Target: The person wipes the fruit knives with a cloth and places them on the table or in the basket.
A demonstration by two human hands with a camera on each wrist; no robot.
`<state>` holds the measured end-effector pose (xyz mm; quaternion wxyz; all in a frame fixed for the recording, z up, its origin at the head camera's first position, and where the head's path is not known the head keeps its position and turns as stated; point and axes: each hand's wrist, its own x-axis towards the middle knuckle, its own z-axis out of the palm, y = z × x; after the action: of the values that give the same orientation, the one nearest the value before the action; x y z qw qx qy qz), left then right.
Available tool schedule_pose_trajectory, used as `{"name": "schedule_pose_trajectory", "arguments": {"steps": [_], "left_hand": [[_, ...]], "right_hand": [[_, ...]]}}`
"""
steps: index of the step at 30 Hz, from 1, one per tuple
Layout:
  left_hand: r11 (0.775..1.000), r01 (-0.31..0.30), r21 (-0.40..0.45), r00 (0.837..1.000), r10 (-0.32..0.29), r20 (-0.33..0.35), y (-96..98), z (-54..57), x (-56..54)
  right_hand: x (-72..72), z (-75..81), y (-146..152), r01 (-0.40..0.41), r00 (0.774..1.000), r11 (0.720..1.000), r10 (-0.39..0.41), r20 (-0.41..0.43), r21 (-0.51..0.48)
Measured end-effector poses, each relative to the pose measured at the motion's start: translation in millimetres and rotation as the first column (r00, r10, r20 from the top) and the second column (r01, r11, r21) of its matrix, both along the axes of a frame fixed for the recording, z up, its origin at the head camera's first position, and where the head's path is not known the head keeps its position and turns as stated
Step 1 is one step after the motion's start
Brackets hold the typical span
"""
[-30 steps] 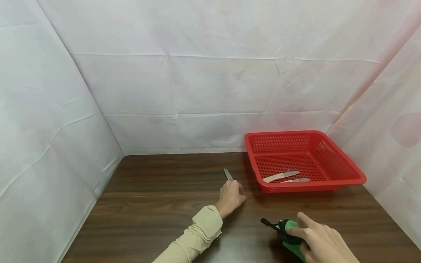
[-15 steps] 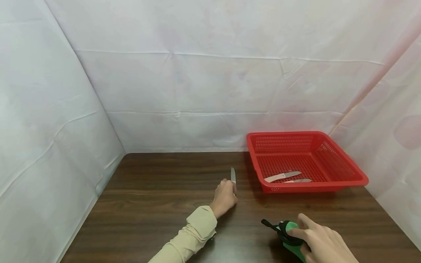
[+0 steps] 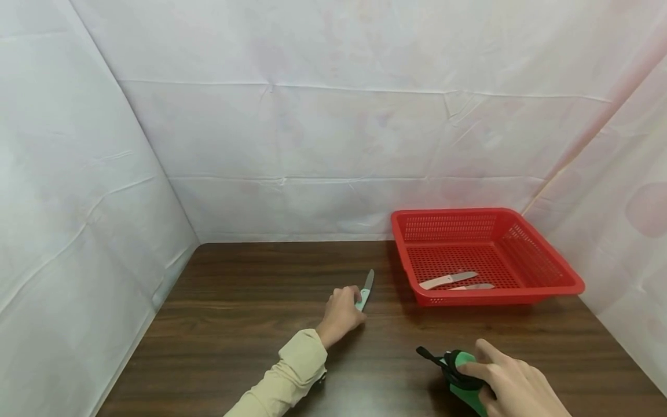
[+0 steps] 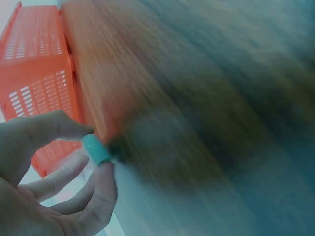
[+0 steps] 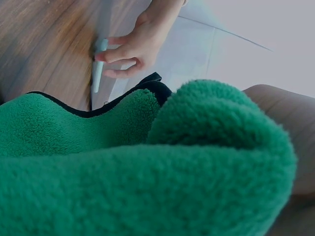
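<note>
On the dark table, slightly right of the middle of the head view, my left hand [image 3: 341, 315] pinches the pale green handle of a small knife [image 3: 363, 298]. Its blade points away and slightly right. The left wrist view shows thumb and a finger on the handle's end [image 4: 96, 149], while the blade is not clear there. In the lower right, my right hand [image 3: 513, 379] grips a bunched green fleecy cloth [image 3: 471, 397] with black edging and a black loop. That cloth [image 5: 147, 187] fills much of the right wrist view, with the left hand [image 5: 142, 39] beyond it.
A red perforated plastic basket [image 3: 487, 298] stands at the back right of the wooden table [image 3: 250, 330]. Inside it lie two knives, one with a pale handle [image 3: 435, 282]. White sheeting [image 3: 312, 139] encloses the back and both sides.
The left hand has shifted left and a little nearer with the knife. The blade has turned from leaning left to leaning right, and more handle shows. The right hand and cloth have hardly moved.
</note>
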<state>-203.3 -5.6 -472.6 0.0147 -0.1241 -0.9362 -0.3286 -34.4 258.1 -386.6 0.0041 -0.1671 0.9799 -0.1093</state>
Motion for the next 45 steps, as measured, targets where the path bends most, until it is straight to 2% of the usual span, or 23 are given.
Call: {"name": "schedule_pose_trajectory", "arguments": {"steps": [6,9,11,14,16,18,20,22,24,28,31,33,37,41,45], "left_hand": [[0.996,-0.056,0.063,0.998,0.057,-0.019,-9.6,-0.2,2.1],[0.988,-0.081,0.135,0.996,0.085,-0.022,-14.4,0.8,1.6],[0.974,-0.098,0.206,0.994,0.105,-0.023,-17.4,2.0,0.8],[0.939,-0.124,0.321,0.989,0.141,-0.03,-22.5,2.4,0.0],[0.903,-0.146,0.405,0.986,0.164,-0.011,-25.8,2.4,-0.4],[0.852,-0.155,0.5,0.986,0.166,0.022,-29.2,2.1,-0.3],[0.784,-0.16,0.6,0.986,0.149,0.069,-32.4,2.2,0.4],[0.702,-0.17,0.692,0.985,0.121,0.119,-35.1,2.9,2.4],[0.622,-0.185,0.761,0.982,0.09,0.165,-37.5,3.2,5.1],[0.479,-0.203,0.854,0.975,0.022,0.22,-41.0,3.9,12.7],[0.403,-0.203,0.892,0.974,-0.013,0.227,-44.1,7.0,21.8],[0.376,-0.203,0.904,0.973,-0.021,0.228,-46.5,10.7,28.7],[0.344,-0.185,0.921,0.977,-0.036,0.21,-53.7,19.9,42.6],[0.331,-0.151,0.932,0.983,-0.049,0.177,-63.9,25.1,57.2],[0.338,-0.144,0.93,0.982,-0.068,0.176,-73.7,27.6,74.4]], "right_hand": [[-1.0,-1.6,1,0.018,1.0,1.0,-0.018,-0.008,-0.012],[-1.6,-2.3,-1,0.037,0.999,0.999,-0.038,-0.039,-0.026],[-1.9,-1.4,-3,0.06,0.996,0.997,-0.063,-0.061,-0.037],[-3.1,0.9,-5,0.088,0.992,0.995,-0.092,-0.083,-0.055],[-4.8,2.8,-7,0.105,0.992,0.992,-0.109,-0.069,-0.064],[-7.2,3.6,-7,0.115,0.991,0.99,-0.119,-0.052,-0.076],[-9.4,4.2,-7,0.125,0.99,0.988,-0.129,-0.047,-0.087],[-11.1,4.3,-8,0.132,0.988,0.986,-0.139,-0.066,-0.102],[-12.5,3.8,-9,0.129,0.984,0.984,-0.142,-0.108,-0.122],[-14.7,1.8,-11,0.141,0.975,0.979,-0.163,-0.15,-0.145],[-15.7,0.4,-12,0.172,0.973,0.972,-0.193,-0.128,-0.159],[-16.0,-0.1,-12,0.185,0.969,0.967,-0.209,-0.13,-0.173],[-16.7,-0.9,-11,0.176,0.956,0.961,-0.218,-0.195,-0.214],[-18.4,-0.4,-12,0.131,0.925,0.955,-0.214,-0.312,-0.266],[-19.8,3.4,-14,0.08,0.887,0.946,-0.21,-0.41,-0.313]]}}
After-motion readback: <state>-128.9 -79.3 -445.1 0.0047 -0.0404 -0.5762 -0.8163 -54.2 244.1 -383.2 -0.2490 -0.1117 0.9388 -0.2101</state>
